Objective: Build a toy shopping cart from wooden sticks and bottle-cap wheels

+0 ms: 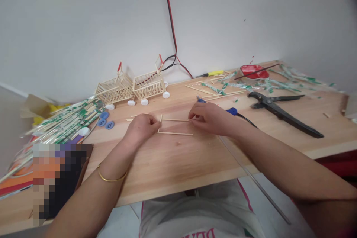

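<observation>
My left hand (143,127) is closed, its thumb and finger pinching at a short upright wooden stick (160,123). Two longer wooden sticks run rightward from that short piece, forming a three-sided frame on the table. My right hand (205,116) pinches the right end of the upper long stick (175,119). The lower long stick (176,133) lies on the wood with its right end free. Behind my right hand is a blue tool (232,111) with a black cord, mostly hidden. More loose sticks (129,119) lie by my left hand.
Two small stick-built carts (149,85) with white wheels stand at the back. Wrapped chopsticks (67,119) and blue discs (109,125) lie left. Black cutters (284,111), a yellow-handled tool (215,73), a red dish (255,71) and wrappers lie right. A translucent rod (267,193) overhangs the front edge.
</observation>
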Motion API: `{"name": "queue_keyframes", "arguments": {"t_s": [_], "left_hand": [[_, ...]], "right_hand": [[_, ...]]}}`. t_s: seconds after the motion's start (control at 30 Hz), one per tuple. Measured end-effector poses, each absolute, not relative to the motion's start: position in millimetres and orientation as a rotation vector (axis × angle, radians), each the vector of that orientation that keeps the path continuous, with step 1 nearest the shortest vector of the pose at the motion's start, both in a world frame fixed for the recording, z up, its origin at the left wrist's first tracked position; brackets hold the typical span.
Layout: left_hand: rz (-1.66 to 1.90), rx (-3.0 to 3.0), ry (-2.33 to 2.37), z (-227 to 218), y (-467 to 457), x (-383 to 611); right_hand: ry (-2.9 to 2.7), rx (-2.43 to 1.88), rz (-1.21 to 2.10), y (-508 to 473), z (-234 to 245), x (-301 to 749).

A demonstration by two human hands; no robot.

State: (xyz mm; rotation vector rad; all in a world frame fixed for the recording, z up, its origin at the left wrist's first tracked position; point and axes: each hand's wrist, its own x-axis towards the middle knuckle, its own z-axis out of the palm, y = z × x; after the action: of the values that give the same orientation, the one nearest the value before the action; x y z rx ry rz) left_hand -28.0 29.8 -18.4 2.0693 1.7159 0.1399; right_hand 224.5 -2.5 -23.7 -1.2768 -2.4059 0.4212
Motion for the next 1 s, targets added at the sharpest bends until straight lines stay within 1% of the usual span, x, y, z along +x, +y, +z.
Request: {"name": "queue_keyframes", "arguments": {"t_s": [0.13, 0.3, 0.4, 0.73, 1.0], "left_hand": [[0.058, 2.111, 1.747, -15, 26, -27], [-0.045, 2.209, 1.781, -15, 23, -23], [-0.010, 2.180, 1.755, -18, 25, -23], [0.121, 2.085, 1.704, -24, 29, -25], [0.197, 2.039, 1.701, -21, 29, -25]], "right_hand": [[-2.447, -1.102, 0.457, -8, -26, 216], [-2.557, -1.164, 0.412, -18, -28, 203], [-2.612, -1.192, 0.359, -20, -31, 199], [-2.643, -1.238, 0.331, -20, -35, 193], [-2.641, -1.237, 0.273, -19, -34, 195]]}}
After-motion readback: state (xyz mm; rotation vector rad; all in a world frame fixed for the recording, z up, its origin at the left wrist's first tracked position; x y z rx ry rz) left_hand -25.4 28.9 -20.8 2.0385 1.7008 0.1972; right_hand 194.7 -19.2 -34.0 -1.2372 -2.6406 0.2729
